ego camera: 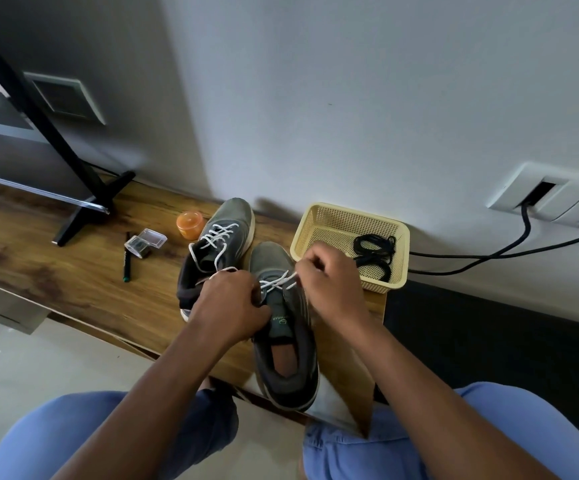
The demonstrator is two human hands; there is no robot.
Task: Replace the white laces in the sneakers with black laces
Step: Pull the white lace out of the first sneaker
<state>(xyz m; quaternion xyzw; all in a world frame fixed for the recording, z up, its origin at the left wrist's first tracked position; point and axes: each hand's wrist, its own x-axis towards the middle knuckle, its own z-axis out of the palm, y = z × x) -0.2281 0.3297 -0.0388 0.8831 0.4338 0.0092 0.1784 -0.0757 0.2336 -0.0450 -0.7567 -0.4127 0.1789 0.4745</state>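
My left hand (231,303) and right hand (329,285) each pinch the white lace (277,282) over the near sneaker (286,341) on the wooden shelf (73,271). The black laces (374,251) lie coiled in the yellow basket (319,220) just beside it.

2 hands (281,292) on sneaker's white lace (277,281)

Legible text: one item only. Tongue of the nearer sneaker (283,323) carries a small pale round logo with a short word beside it, at 6 o'clock from its white lace (276,283). Letters too small and blurred to read. No other markings legible.
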